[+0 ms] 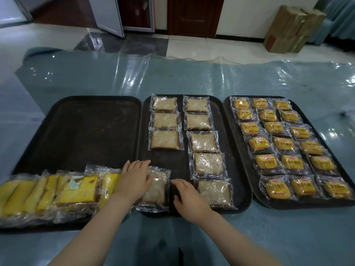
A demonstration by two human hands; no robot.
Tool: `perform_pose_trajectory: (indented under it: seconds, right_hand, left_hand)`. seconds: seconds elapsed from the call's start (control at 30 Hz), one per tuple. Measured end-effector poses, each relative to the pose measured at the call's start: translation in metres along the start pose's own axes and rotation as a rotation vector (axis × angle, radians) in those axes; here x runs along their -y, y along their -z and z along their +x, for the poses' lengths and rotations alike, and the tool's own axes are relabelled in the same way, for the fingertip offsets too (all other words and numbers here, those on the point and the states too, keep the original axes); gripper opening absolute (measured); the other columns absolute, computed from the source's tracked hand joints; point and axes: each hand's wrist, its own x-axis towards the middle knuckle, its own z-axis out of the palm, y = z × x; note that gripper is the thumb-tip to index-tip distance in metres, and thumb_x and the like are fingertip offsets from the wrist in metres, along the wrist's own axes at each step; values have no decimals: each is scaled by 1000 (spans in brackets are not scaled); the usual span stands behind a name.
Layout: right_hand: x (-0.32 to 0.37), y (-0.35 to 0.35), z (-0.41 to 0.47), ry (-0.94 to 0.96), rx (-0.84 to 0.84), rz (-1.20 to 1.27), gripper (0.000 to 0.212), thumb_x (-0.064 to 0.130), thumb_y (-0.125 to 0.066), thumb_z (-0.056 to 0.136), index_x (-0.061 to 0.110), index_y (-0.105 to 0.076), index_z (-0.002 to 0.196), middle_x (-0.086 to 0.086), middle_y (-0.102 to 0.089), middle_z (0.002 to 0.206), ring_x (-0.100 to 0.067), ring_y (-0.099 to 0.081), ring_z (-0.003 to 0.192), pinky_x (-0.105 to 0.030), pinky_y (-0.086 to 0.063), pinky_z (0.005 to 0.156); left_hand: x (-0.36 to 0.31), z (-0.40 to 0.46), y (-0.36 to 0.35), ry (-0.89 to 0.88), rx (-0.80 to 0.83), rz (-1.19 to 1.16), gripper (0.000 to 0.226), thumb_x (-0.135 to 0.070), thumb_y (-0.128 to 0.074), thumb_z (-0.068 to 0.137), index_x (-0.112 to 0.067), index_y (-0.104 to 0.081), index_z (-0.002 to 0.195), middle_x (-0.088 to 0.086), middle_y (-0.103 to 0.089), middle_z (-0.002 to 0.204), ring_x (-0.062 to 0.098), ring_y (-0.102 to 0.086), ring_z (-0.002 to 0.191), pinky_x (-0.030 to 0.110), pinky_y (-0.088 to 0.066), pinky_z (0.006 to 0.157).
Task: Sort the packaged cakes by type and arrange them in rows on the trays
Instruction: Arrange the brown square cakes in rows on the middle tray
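Three black trays lie side by side. The left tray [80,127] holds a loose pile of yellow sliced cakes [76,191] along its near edge. On the middle tray [167,158] pale square cakes [203,143] lie in two columns. The right tray [229,112] is filled with rows of small yellow buns [284,144]. My left hand [134,179] rests flat, fingers straight, on one pale cake packet [157,187] at the near left of the middle tray. Just right of that packet, my right hand [189,198] lies on the tray with relaxed fingers and holds nothing.
The trays stand on a table covered in blue cloth and clear plastic sheet [192,77]. Beyond the far edge are tiled floor, dark doors [194,16] and stacked cardboard boxes [288,29] at the back right.
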Motion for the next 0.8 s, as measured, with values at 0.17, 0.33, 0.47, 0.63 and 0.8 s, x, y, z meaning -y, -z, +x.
perform_pose_trajectory:
  seconds: [0.17,0.33,0.47,0.63,0.8]
  right_hand:
    - [10,-13,-2,-20,72,25,61,29,-53,98,14,-30,152,-5,-40,149,-21,-35,137,-29,-31,114]
    - [15,-22,-3,-73,32,74,69,45,-57,95,15,-31,151,-1,-36,150,-17,-30,139,-23,-25,114]
    - [18,-24,-3,-114,4,139,72,49,-61,92,18,-33,150,1,-37,148,-14,-31,137,-22,-26,113]
    - [21,-25,-4,-97,32,89,86,56,-64,87,17,-26,153,0,-28,157,-17,-22,144,-29,-20,119]
    - [24,-26,-1,-112,77,25,98,67,-63,81,19,-23,156,-1,-21,161,-19,-17,148,-36,-18,122]
  left_hand:
    - [3,1,4,-10,24,51,46,-39,-43,97,-24,-44,141,-6,-57,133,15,-44,130,39,-15,121]
    - [2,-2,8,-2,63,122,38,-47,-41,97,-28,-49,129,-10,-59,125,16,-48,119,37,-31,103]
    - [3,-7,8,3,103,118,39,-54,-40,98,-26,-50,123,-8,-60,120,17,-51,114,38,-37,98]
    - [6,-18,8,31,111,75,39,-54,-45,97,-22,-50,118,-2,-63,106,18,-59,99,33,-45,79]
    - [5,-20,11,64,138,17,34,-52,-47,97,-23,-48,114,-8,-53,89,13,-52,80,31,-43,67]
